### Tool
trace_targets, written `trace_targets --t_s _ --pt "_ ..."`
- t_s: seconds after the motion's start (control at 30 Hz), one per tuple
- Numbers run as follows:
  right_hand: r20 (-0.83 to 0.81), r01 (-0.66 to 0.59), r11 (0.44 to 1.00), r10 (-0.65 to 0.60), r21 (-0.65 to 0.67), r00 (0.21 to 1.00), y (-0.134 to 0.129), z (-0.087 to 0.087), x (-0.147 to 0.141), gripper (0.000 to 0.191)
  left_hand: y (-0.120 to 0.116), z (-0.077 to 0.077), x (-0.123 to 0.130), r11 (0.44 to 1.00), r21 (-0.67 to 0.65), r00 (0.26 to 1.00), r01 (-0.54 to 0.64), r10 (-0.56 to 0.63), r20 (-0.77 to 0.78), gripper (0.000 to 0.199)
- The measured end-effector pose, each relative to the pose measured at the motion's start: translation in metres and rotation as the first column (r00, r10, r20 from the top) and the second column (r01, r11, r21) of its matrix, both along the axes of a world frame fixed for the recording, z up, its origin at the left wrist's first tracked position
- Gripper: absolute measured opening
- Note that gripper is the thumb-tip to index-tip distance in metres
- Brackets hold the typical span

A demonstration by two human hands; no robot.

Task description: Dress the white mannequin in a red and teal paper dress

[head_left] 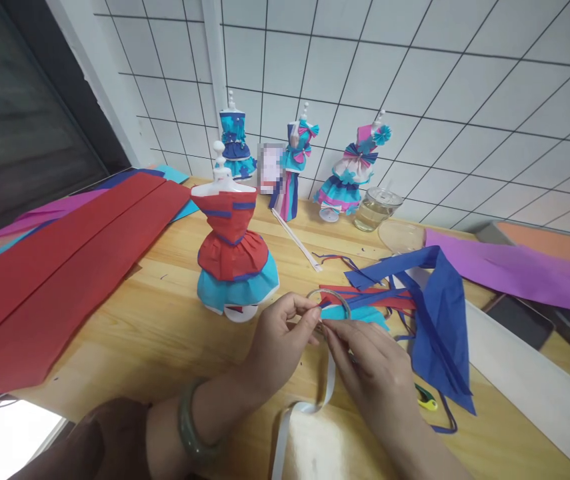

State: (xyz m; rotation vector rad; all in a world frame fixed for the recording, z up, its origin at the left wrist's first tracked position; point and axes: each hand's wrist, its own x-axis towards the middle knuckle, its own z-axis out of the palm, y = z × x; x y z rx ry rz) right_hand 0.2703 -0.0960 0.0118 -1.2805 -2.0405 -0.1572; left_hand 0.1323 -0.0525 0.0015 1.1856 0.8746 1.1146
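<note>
My left hand [287, 337] and my right hand [372, 363] meet over the wooden table, fingertips pinched together on a roll of tape [345, 301], seen as a thin ring. A pale strip [329, 383] hangs from between the hands and curls down to the table. Just beyond my left hand stands a small white mannequin [222, 180] in a red top [232, 257] with blue trim and a turquoise skirt [239, 287]. Behind the ring lie red strips [399, 298] with blue edges and a turquoise piece [359, 313].
Three dressed mannequins [237, 140] stand by the tiled wall, near a glass of liquid [375, 210]. Red fabric [79, 260] spreads at left. At right lie blue fabric [439, 320], purple fabric [525, 270], a phone [519, 321] and yellow-green scissors [425, 398].
</note>
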Motion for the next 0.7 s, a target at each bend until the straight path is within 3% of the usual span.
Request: trace_targets --t_s 0.23,0.43,0.57,0.7 --pt "-0.223 0.019 0.985 -0.057 -0.17 0.973 -0.0011 0.0008 -0.0042 0.009 -0.0001 0.0019 -0.0006 0.999 -0.036 0.999 0.0 0.001 0.038 0.014" --pt "-0.4 0.021 0.944 -0.159 -0.328 0.903 -0.0043 0.0072 -0.0067 0.011 -0.002 0.0058 0.0 0.997 -0.082 0.999 0.005 -0.002 0.034 0.014" --pt "-0.486 -0.04 0.905 -0.19 -0.424 0.853 -0.0064 0.0072 -0.0072 0.012 -0.0005 0.0081 0.0005 0.995 -0.098 1.0 -0.013 0.015 0.024 0.013" --pt "-0.553 -0.11 0.902 -0.157 -0.418 0.818 -0.0097 0.0088 -0.0084 0.012 0.0021 0.0065 -0.0005 0.995 -0.094 1.0 -0.014 0.016 0.022 0.015"
